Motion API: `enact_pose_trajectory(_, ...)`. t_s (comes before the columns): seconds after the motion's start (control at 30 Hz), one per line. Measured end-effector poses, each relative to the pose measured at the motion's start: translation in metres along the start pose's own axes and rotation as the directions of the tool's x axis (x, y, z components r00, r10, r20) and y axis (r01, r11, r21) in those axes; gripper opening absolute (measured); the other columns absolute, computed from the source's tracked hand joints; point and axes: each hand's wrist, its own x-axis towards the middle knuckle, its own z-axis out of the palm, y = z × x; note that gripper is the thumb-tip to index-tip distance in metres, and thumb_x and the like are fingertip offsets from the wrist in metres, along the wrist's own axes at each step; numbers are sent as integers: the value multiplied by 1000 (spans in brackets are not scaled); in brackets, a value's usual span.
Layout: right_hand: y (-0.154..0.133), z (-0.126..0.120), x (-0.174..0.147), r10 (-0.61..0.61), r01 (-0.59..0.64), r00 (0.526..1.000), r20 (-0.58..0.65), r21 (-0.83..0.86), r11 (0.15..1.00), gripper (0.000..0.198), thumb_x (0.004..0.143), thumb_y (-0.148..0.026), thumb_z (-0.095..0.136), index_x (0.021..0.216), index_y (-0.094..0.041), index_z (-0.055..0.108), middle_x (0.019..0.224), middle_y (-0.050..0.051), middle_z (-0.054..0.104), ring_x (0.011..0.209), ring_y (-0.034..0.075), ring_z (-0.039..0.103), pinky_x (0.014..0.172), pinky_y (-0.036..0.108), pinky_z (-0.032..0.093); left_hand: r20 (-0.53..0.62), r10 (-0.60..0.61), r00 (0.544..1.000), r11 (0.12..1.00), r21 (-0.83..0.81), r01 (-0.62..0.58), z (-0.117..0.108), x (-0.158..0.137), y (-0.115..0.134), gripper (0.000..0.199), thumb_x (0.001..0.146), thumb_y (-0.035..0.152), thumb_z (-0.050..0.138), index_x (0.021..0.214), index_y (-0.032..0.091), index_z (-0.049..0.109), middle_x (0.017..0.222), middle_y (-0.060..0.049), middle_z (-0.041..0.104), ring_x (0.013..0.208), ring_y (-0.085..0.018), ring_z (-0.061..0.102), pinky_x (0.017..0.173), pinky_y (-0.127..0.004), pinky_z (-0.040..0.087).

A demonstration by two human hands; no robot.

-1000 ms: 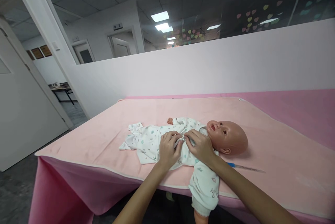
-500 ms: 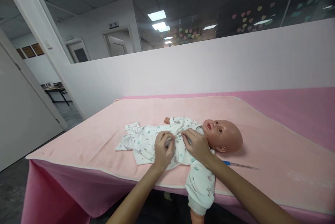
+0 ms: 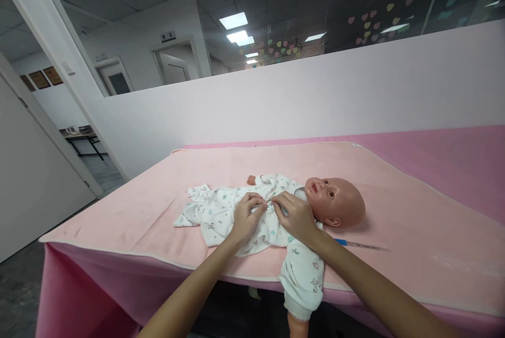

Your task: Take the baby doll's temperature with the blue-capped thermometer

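Observation:
A baby doll (image 3: 340, 202) lies on its back with its head to the right, dressed in a white printed romper (image 3: 221, 210). On the doll's chest, my left hand (image 3: 248, 216) pinches the front edge of the romper between thumb and fingers. My right hand (image 3: 292, 214) pinches the same front opening just to the right, near the collar. A small round snap button (image 3: 270, 207) shows between the two hands. The doll's near sleeve (image 3: 303, 277) hangs over the table's front edge, with its hand partly out of frame. My fingertips hide part of the opening.
A peach blanket (image 3: 394, 196) covers the table over a pink cloth (image 3: 90, 280) that drapes down the front. A thin stick with a blue end (image 3: 341, 242) lies beside the doll's shoulder. A white low wall (image 3: 300, 98) stands behind the table.
My left hand has shifted slightly right and its fingertips have come closer to the snap button. The right hand keeps nearly the same place on the romper.

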Motion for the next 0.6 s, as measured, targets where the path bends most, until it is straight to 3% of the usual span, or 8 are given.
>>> enact_pose_trajectory(0.2,0,0,-1,19,-19,1000,-8,26,999,13,82,-15,44,78,-19,56,70,1,61,63,13,56,59,24,37,115,-96,989,976,-184,116,-4,8,-5,24,81,36,51,67,19,60,91,-4,56,86,-16,54,77,-29,44)
enact_pose_trajectory(0.37,0,0,-1,21,-22,1000,17,46,999,13,83,-18,45,78,-19,56,71,2,61,63,13,55,59,24,37,165,-99,981,963,-234,137,-7,9,-3,33,79,39,52,55,17,55,85,-4,56,81,-16,54,75,-29,43)
enact_pose_trajectory(0.6,2,-1,-3,-60,59,996,60,31,998,14,81,-24,50,87,-21,63,76,3,60,66,13,55,58,23,38,126,-82,989,959,-262,113,-5,4,0,32,78,37,55,54,17,57,81,-4,57,80,-16,53,74,-29,43)
